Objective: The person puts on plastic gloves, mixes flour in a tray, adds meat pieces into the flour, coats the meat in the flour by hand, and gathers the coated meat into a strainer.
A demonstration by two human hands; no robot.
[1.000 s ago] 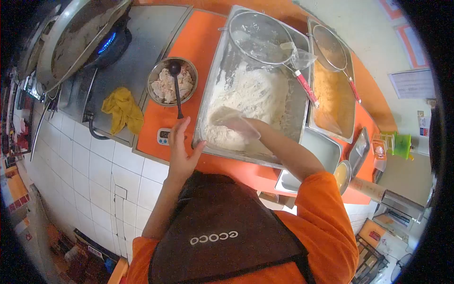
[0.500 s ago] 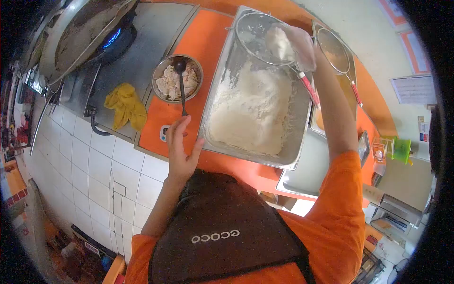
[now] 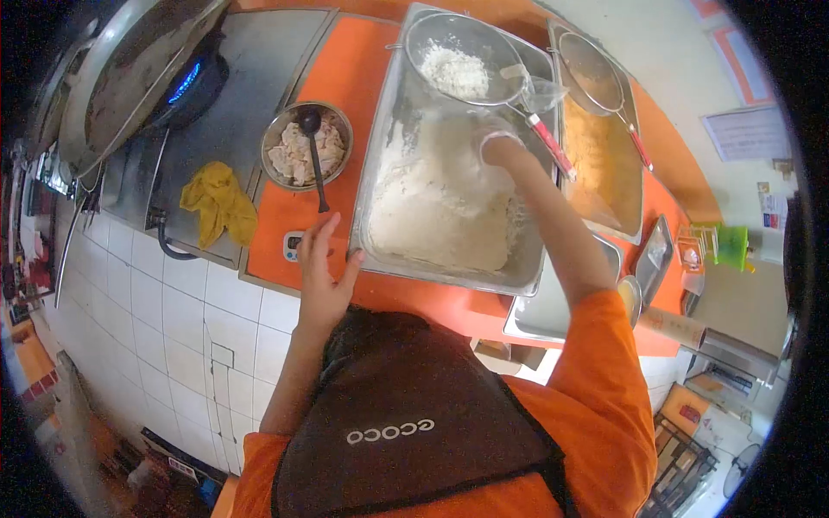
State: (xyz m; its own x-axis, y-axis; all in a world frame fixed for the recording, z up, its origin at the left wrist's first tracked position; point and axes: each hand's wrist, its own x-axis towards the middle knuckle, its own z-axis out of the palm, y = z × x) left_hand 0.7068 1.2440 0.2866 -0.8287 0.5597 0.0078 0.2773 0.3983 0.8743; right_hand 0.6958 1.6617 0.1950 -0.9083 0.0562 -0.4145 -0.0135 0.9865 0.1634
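My left hand is open, fingers apart, with its thumb at the near left corner of a metal tray of white flour. My right hand reaches low into the flour near the tray's right side; it looks whitish and blurred, and its fingers are hidden. Past it, a mesh sieve with a red handle rests across the far end of the tray, with a heap of white flour in it. Left of the tray, a steel bowl holds pale, lumpy coated pieces and a black spoon.
A second sieve lies over a tray of orange-yellow crumbs on the right. Clear plastic sits by the first sieve's handle. A small timer and yellow cloth lie left. A blue flame burns under a large wok.
My right hand has dropped from above the sieve into the flour tray, nearer to me. A heap of flour now shows in the sieve. My left hand stays by the tray's corner.
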